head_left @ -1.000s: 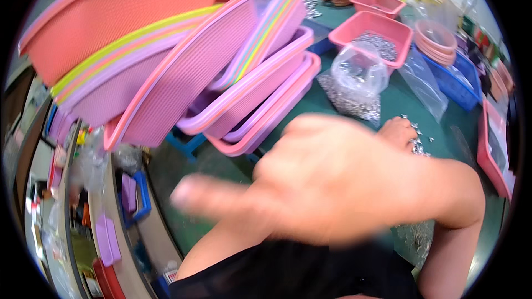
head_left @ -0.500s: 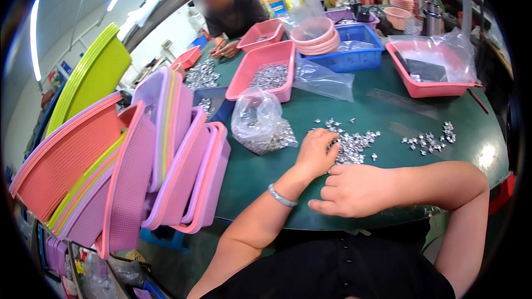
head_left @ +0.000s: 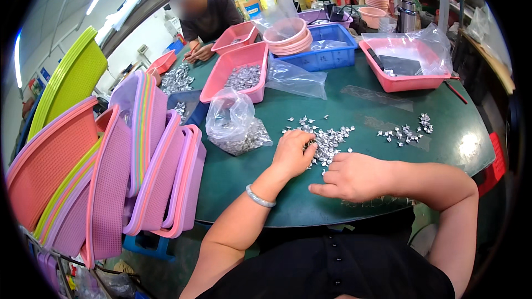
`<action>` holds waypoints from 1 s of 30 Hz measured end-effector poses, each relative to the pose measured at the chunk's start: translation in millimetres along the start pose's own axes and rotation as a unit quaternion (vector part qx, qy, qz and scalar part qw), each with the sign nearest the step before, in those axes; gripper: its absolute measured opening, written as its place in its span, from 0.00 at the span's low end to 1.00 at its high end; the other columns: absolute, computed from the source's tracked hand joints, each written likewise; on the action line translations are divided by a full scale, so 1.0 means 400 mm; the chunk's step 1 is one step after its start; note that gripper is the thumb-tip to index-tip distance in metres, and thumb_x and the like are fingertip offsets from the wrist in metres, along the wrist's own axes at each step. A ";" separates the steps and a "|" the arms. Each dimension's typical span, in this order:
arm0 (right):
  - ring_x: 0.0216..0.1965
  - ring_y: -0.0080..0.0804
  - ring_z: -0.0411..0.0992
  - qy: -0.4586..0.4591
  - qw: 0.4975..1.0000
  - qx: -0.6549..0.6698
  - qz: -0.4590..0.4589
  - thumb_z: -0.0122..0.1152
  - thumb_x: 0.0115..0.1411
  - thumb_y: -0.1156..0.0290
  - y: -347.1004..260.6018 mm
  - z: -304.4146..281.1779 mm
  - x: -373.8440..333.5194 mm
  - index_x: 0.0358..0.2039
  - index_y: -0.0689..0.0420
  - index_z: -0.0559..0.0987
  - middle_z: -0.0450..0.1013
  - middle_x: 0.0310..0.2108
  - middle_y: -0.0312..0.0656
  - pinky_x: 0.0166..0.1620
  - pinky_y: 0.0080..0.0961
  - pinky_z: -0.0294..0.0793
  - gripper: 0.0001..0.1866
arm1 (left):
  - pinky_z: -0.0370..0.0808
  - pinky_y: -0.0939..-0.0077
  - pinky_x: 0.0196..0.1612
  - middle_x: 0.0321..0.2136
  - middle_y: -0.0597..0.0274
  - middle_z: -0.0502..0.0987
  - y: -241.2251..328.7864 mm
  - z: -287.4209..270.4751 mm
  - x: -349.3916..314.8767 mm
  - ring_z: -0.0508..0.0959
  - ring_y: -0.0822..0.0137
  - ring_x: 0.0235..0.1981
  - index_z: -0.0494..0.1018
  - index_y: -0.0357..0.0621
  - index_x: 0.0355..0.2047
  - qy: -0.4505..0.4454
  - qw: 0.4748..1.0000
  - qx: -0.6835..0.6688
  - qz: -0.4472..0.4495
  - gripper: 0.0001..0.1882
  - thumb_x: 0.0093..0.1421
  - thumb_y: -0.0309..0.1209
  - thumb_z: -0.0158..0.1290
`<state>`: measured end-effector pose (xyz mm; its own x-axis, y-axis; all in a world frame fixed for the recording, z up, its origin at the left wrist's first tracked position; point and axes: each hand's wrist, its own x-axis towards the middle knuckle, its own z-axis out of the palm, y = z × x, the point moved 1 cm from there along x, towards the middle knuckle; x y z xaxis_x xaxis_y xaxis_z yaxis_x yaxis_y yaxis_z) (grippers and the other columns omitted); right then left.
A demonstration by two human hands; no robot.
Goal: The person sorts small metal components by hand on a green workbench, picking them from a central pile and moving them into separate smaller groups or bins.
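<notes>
My left hand (head_left: 293,154) rests on the near edge of a scattered pile of small shiny metal parts (head_left: 324,135) on the dark green table (head_left: 360,111), fingers curled into the pieces. My right hand (head_left: 350,176) lies flat on the table just in front of the pile, fingers pointing left and touching its nearest parts. A silver bangle (head_left: 259,197) sits on my left wrist. A clear plastic bag of the same metal parts (head_left: 236,124) stands left of the pile. A smaller cluster of metal parts (head_left: 407,130) lies to the right.
Stacked pink, purple and green mesh baskets (head_left: 133,166) lean at the table's left edge. Pink trays (head_left: 237,72) with metal parts, a blue crate (head_left: 324,50) holding pink bowls, and a bagged pink tray (head_left: 402,63) stand at the back. Another person (head_left: 205,14) works at the far side.
The view swung from the baskets onto the table. My right hand came down from in front of the camera and now rests by the pile. My left hand stays on the parts.
</notes>
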<state>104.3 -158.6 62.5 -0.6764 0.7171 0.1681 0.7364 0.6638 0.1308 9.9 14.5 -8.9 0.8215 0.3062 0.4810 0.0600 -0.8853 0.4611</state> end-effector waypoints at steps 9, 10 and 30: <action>0.43 0.46 0.66 0.417 0.896 -0.063 0.137 0.62 0.43 0.77 0.156 -0.207 0.131 0.58 0.54 0.62 0.68 0.43 0.45 0.46 0.38 0.63 0.38 | 0.67 0.61 0.42 0.32 0.54 0.74 0.003 -0.011 -0.010 0.71 0.52 0.37 0.75 0.38 0.34 -0.009 1.000 0.011 0.005 0.10 0.51 0.29 0.53; 0.44 0.46 0.66 0.433 0.884 -0.103 0.142 0.62 0.44 0.76 0.156 -0.211 0.130 0.57 0.54 0.62 0.67 0.45 0.46 0.47 0.39 0.62 0.37 | 0.67 0.62 0.42 0.32 0.54 0.74 0.007 -0.011 -0.010 0.71 0.52 0.37 0.75 0.39 0.34 -0.014 1.000 0.007 -0.006 0.10 0.52 0.29 0.53; 0.35 0.34 0.67 0.289 0.932 -0.038 -0.214 0.49 0.54 0.62 -0.130 -0.150 0.206 0.45 0.55 0.71 0.66 0.46 0.45 0.42 0.32 0.66 0.18 | 0.67 0.65 0.43 0.34 0.53 0.74 0.007 -0.009 -0.005 0.71 0.53 0.38 0.74 0.38 0.36 0.009 1.000 -0.010 0.008 0.13 0.51 0.29 0.55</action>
<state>11.4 -146.8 128.0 -0.8022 0.1417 0.5800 0.4155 0.8301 0.3719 6.4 12.6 -5.8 0.8113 0.2991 0.5022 0.0356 -0.8829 0.4683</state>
